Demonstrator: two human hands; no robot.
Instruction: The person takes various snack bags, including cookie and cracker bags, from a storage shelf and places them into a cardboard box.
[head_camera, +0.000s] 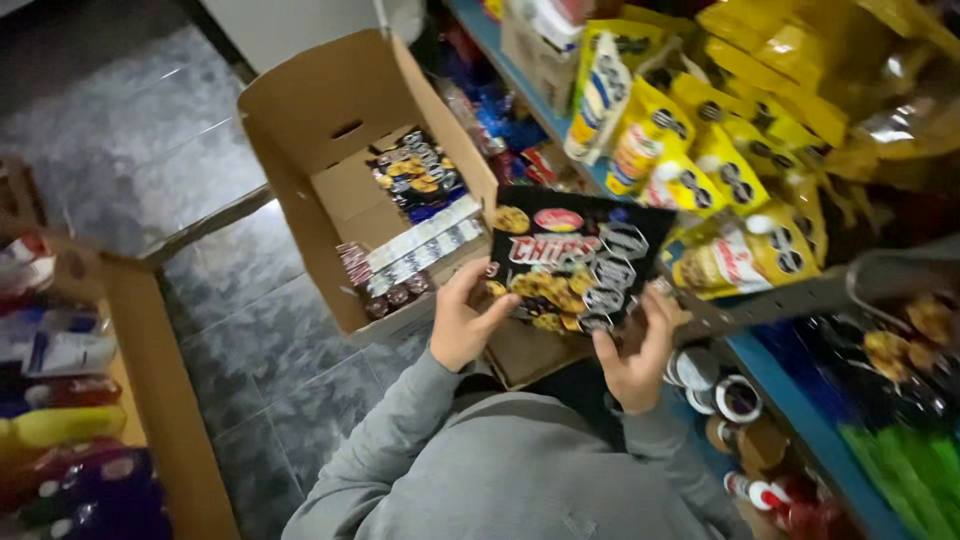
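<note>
The black snack bag (575, 260) with biscuit pictures was at the centre of my view, held up flat between both hands, just in front of the shelf edge (790, 300); my left hand (462, 322) was clamped on its lower left corner at 7 o'clock from the bag, fingers wrapped over the edge; my right hand (637, 355) gripped its bottom edge at 5 o'clock, thumb on the front. At 10 o'clock from the bag stood an open cardboard box (300, 120) on the grey tiled floor (150, 140), and inside it lay more dark snack packs (415, 175); at 2 o'clock yellow bags (700, 150) filled the shelf; at 8 o'clock, far off, coloured bottles (60, 430) lay in another carton.
</note>
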